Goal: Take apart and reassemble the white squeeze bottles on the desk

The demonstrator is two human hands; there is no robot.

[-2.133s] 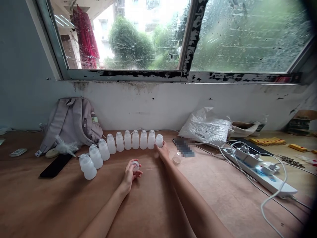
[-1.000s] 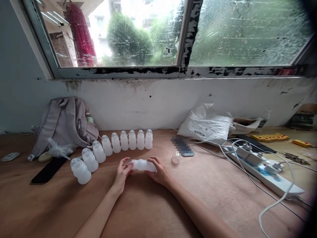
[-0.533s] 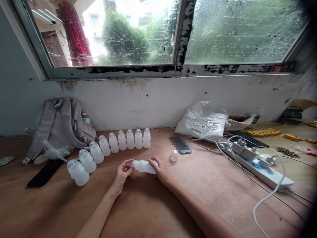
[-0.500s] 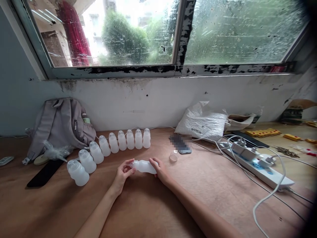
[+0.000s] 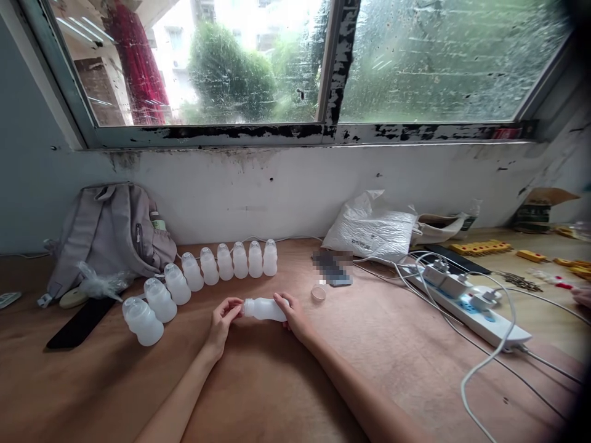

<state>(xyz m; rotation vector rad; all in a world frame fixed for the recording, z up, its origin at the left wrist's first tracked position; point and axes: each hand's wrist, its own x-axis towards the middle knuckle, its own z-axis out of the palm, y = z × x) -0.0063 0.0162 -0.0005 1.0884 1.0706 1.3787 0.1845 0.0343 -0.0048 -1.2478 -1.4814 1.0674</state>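
A white bottle (image 5: 265, 309) lies on its side, held just above the table (image 5: 286, 381) near its middle, between both hands. The right hand (image 5: 292, 317) grips the bottle's base end, fingers curled around the body. The left hand (image 5: 221, 319) meets the neck end, its fingertips (image 5: 236, 306) pinched narrowly on the cap (image 5: 245, 307); whether the cap is seated cannot be told.

Behind the hands, a curved row of bottles (image 5: 203, 280) stands upright, running from the near left toward the wall (image 5: 286, 191); the bottles stand just beside one another, each with a cap on. A small loose cap (image 5: 318, 293) rests on the table to the right of the held bottle, apart from it, and a blurred flat object (image 5: 333, 268) lies just beyond that cap.

To the left, a grey backpack (image 5: 111, 231) leans against the wall, with a crumpled plastic wrap (image 5: 99, 283) and a black phone (image 5: 76, 323) in front of it. To the right, a white plastic bag (image 5: 372, 227) lies near the wall, and a power strip (image 5: 466, 304) with plugs and white cables (image 5: 480, 369) extends toward the table's right edge. A window (image 5: 295, 61) spans the wall above.
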